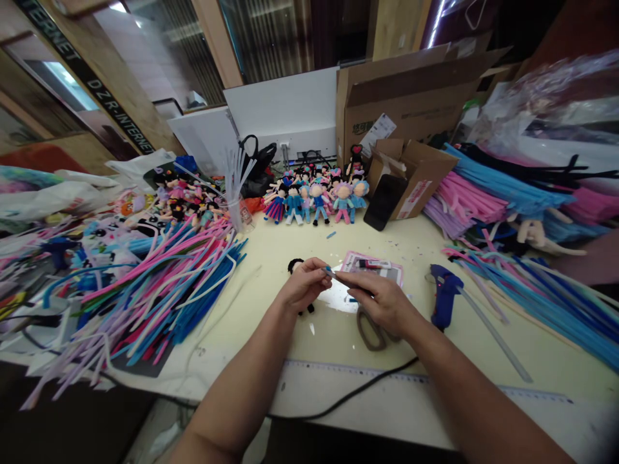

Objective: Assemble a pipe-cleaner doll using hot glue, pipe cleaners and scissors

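Note:
A tiny blue piece point(328, 269) is pinched between the thumb and fingertips of my left hand point(305, 285); its exact kind is too small to tell. Reaching in from the right, my right hand point(382, 301) has its fingers closed, the fingertips meeting the left ones beside that piece. Whatever the right fingers grip is hidden. Partly behind my left hand lies a small doll with black hair point(294, 264) and black feet. Scissors point(371, 335) with grey-brown handles rest on the table under my right hand, their blades covered.
A blue glue gun point(443, 295) stands right of my right hand, near a glue stick point(498, 338). A ruler point(333, 368) and black cable point(358, 390) run along the front edge. Pipe cleaners point(193, 277) heap at left. Finished dolls point(316, 200), a phone point(384, 201) and boxes point(420, 171) stand behind.

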`<state>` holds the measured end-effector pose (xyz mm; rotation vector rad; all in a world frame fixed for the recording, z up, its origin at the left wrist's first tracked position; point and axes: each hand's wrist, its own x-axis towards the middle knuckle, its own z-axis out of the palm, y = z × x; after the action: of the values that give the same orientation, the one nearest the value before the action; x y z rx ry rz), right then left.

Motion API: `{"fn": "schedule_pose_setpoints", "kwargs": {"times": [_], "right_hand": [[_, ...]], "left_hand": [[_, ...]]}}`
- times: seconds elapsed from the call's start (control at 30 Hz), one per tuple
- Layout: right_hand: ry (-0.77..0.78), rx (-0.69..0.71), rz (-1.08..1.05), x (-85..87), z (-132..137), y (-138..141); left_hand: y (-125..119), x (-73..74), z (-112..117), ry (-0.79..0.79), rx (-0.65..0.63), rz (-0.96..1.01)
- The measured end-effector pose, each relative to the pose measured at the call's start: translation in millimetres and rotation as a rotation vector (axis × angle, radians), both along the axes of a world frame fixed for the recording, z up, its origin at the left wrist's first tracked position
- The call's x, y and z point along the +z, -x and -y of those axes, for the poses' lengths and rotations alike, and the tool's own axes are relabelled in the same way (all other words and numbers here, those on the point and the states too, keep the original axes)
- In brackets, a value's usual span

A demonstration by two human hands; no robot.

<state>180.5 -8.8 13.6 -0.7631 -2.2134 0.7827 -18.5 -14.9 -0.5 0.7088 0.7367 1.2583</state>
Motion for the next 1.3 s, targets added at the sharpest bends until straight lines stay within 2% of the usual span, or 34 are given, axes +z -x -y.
{"fn": "schedule_pose_setpoints", "kwargs": {"times": [0.3, 0.5, 0.57, 0.63, 0.73, 0.8, 0.87, 0.97, 1.0, 1.13, 1.3], "right_hand": [[-0.003, -0.007, 0.005, -0.1, -1, 1], [-0.006, 0.04, -0.031, 5.2, 5, 3], [0.028, -0.033, -0.063, 6.7, 4, 2], [0.059, -0.185, -0.014, 4.9, 1, 0], [0.068, -0.383, 0.243, -4.9, -7, -1], [0.041, -0.438, 0.425, -13.0, -11, -1], [-0.045, -0.449, 0.475, -18.6, -13, -1], [-0.137, -0.401, 0.261, -19.8, -12, 1], [-0.1, -0.37, 0.154, -19.1, -11, 2], [0.202, -0.273, -0.178, -17.7, -7, 9], [0.328, -0.291, -0.287, -19.2, -4, 14]], "left_hand": [[0, 0.9, 1, 0.008, 0.01, -0.005], [4, 0.2, -4, 0.049, 0.092, -0.02], [5, -0.4, -6, 0.046, 0.127, 0.004], [6, -0.5, -7, 0.043, 0.151, 0.012], [4, 0.7, -7, 0.046, 0.157, -0.04], [1, 1.9, -6, 0.048, 0.165, -0.092], [-1, 2.7, -5, 0.048, 0.177, -0.141], [-6, 1.7, -4, 0.016, 0.167, -0.213], [-8, 0.8, -3, -0.012, 0.153, -0.242], [-11, -3.0, -2, -0.142, 0.098, -0.354], [-15, 0.5, 2, -0.187, 0.096, -0.435]]}}
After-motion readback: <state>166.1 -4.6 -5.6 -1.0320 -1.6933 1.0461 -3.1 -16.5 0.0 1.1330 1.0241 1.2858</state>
